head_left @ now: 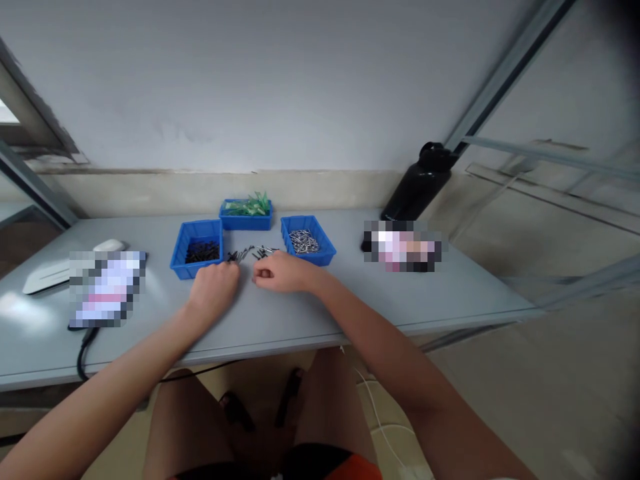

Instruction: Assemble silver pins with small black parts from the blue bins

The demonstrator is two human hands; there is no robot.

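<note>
On the grey table, my left hand (216,287) rests closed in front of the left blue bin (197,270), which holds dark small parts (203,251). Its fingertips are hidden, beside a small pile of dark and silver pieces (240,255). My right hand (280,272) has its fingers curled in front of the right blue bin (323,250) of silver pins (304,241); what it grips, if anything, is too small to make out. More thin pieces (263,251) lie just behind it. The two hands are a little apart.
A third blue bin (246,221) with green packets (250,205) stands behind, near the wall. At the left are a blurred phone (107,290) with a cable and a white case (109,246). A black bottle (417,190) and a blurred item (405,247) are at the right.
</note>
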